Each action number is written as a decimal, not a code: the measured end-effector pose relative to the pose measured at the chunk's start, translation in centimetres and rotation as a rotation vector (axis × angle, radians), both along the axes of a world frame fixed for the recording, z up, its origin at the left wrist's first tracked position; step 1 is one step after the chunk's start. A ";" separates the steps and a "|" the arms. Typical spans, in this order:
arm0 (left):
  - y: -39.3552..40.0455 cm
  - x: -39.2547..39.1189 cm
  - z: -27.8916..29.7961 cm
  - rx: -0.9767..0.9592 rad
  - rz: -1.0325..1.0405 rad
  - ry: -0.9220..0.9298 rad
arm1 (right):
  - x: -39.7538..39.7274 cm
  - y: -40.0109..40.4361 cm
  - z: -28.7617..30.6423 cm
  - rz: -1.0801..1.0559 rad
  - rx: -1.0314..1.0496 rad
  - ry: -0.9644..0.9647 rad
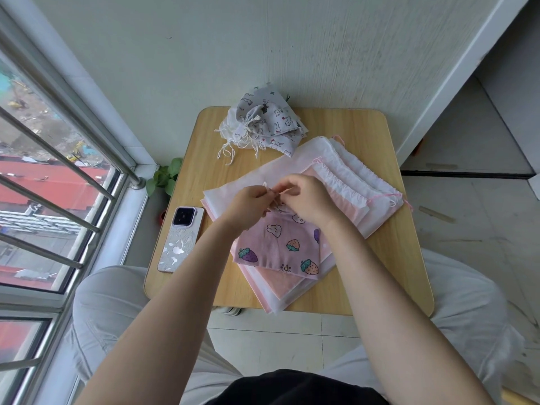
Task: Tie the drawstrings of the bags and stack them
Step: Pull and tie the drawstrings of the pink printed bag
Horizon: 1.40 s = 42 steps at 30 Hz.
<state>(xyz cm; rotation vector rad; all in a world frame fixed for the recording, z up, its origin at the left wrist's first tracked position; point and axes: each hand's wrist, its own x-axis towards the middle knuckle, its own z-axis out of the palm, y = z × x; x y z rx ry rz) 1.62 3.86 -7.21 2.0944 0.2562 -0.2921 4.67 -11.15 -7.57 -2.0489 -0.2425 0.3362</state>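
A small purple bag (pixel 280 247) printed with strawberries and rabbits lies on a pile of flat white and pink bags (pixel 344 182) in the middle of the small wooden table (pixel 388 258). Its mouth is gathered under my hands. My left hand (pixel 251 204) and my right hand (pixel 306 200) meet above that mouth, each pinching the thin white drawstring (pixel 267 187). At the far edge of the table sits a heap of grey animal-print bags (pixel 268 124), their white cords trailing loose toward the front.
A phone (pixel 178 239) in a pale case lies face down at the table's left edge. A small green plant (pixel 165 176) stands on the floor by the window with metal bars on the left. My knees flank the table.
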 end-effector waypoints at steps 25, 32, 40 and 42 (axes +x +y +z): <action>-0.1 0.2 -1.3 -0.143 0.147 -0.110 | -0.4 -0.6 -1.3 0.004 0.118 0.069; -0.2 0.3 -0.9 -0.161 0.204 -0.125 | -0.4 -0.1 -1.0 -0.039 -0.040 -0.099; 0.3 0.4 -0.3 -0.013 0.121 -0.047 | -0.7 0.1 -1.0 -0.051 -0.126 -0.292; 0.2 0.4 -0.2 0.046 0.067 -0.008 | -0.7 0.0 -0.9 -0.053 -0.154 -0.303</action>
